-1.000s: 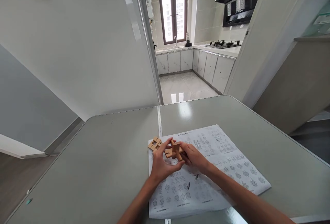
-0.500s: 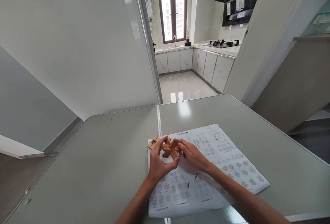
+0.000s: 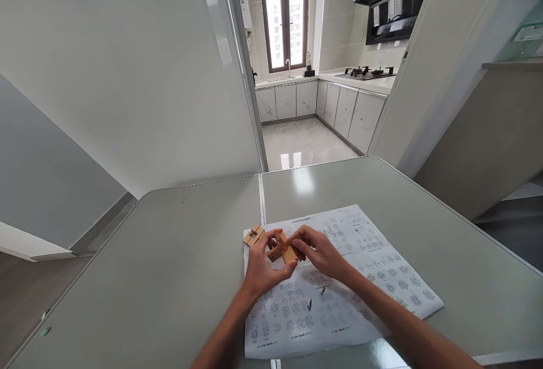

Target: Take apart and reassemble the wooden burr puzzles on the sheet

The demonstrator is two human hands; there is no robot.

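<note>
A partly interlocked wooden burr puzzle [image 3: 288, 250] is held over the printed sheet, its sticks crossing one another. My left hand [image 3: 263, 264] is closed around its left side, thumb below and fingers above. My right hand [image 3: 320, 250] pinches the puzzle's right side, where a stick juts toward the fingertips; the far fingers are partly hidden. Just beyond my left fingers, loose notched wooden pieces [image 3: 254, 235] lie at the sheet's upper left corner. The instruction sheet [image 3: 339, 318] carries rows of small line drawings of puzzle assemblies and lies under both hands.
The grey-green table [image 3: 169, 278] has a pale seam down its middle. A small green object [image 3: 45, 332] is near its left edge. Beyond the table stand a white panel [image 3: 161, 74] on the left and a kitchen with a gas hob [image 3: 368, 72].
The stick that leaned up at the puzzle's right has turned or shifted, and my right fingers now pinch nearer the top. My left hand keeps nearly the same place.
</note>
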